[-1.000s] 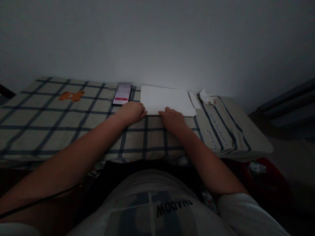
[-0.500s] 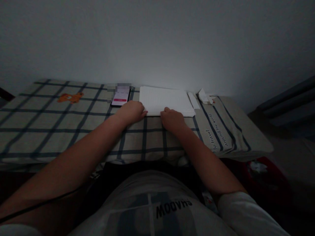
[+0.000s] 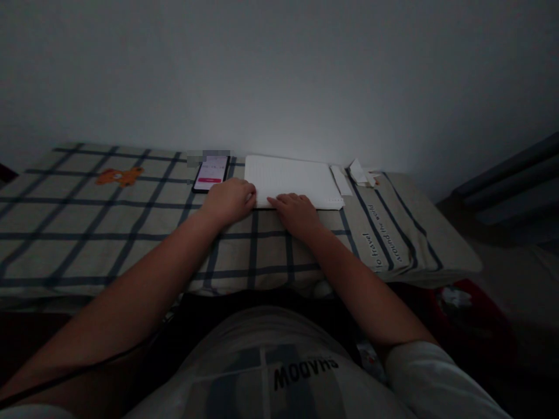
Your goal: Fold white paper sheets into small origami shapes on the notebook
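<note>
Now | white paper pad (image 3: 290, 180) long axis left-right | left hand (image 3: 229, 199), right hand (image 3: 296, 210) flat on near edge, grips open

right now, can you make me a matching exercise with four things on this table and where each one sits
Things:
1. phone
2. paper
3. bear print
4. scraps

Places:
a. far left on the cloth
b. under both hands' fingertips
c. right of the paper, by the wall
d. just beyond the left hand

Pairs: 1-d, 2-b, 3-a, 4-c
</note>
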{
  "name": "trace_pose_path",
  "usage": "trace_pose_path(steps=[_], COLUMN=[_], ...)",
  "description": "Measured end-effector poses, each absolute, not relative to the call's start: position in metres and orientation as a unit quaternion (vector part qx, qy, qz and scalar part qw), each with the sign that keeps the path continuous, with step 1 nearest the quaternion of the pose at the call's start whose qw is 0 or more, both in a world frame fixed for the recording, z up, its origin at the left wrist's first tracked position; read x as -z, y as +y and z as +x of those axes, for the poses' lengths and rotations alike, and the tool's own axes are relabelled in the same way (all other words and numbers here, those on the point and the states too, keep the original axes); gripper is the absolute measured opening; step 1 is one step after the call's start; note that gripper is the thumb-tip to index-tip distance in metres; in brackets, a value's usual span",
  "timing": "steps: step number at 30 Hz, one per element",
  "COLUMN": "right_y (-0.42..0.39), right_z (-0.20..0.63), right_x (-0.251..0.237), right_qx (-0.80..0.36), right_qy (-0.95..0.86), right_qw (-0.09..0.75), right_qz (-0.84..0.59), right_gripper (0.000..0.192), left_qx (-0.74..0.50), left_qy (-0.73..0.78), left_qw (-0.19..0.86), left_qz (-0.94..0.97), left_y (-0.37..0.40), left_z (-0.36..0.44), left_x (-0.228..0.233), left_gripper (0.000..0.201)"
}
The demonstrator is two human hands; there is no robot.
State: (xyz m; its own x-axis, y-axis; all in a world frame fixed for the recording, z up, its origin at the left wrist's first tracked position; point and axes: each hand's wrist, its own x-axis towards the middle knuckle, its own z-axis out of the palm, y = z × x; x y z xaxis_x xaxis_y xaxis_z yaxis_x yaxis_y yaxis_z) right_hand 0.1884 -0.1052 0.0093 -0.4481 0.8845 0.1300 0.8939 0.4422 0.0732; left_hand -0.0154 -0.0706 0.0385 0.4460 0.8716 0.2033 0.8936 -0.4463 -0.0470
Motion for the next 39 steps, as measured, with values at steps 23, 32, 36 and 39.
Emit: trace_pose_path(steps=[23, 32, 36, 39], right_y=[-0.067, -0.035, -0.032, -0.036], right_z=[0.224, 0.227, 0.221, 0.217], right_x=[-0.051, -0.065, -0.051, -0.038], right_qx=[-0.091, -0.329, -0.424, -0.485], right_qy=[-0.814, -0.777, -0.718, -0.664], right_qw=[0.343, 0.355, 0.394, 0.416], right_qz=[-0.460, -0.402, -0.387, -0.389], right_gripper=[0.038, 0.042, 0.036, 0.031], left_qx=[0.372, 0.404, 0.374, 0.364], left_qy=[-0.408, -0.385, -0.352, -0.331], left_qw=[-0.030, -0.065, -0.072, -0.080], left_qz=[-0.833, -0.827, -0.855, -0.867], left_y=[-0.033, -0.021, -0.021, -0.023], left_z=[-0.011, 0.012, 0.017, 0.018], left_x=[-0.042, -0.036, -0.030, -0.025], left_gripper=[0.040, 0.030, 0.030, 0.030])
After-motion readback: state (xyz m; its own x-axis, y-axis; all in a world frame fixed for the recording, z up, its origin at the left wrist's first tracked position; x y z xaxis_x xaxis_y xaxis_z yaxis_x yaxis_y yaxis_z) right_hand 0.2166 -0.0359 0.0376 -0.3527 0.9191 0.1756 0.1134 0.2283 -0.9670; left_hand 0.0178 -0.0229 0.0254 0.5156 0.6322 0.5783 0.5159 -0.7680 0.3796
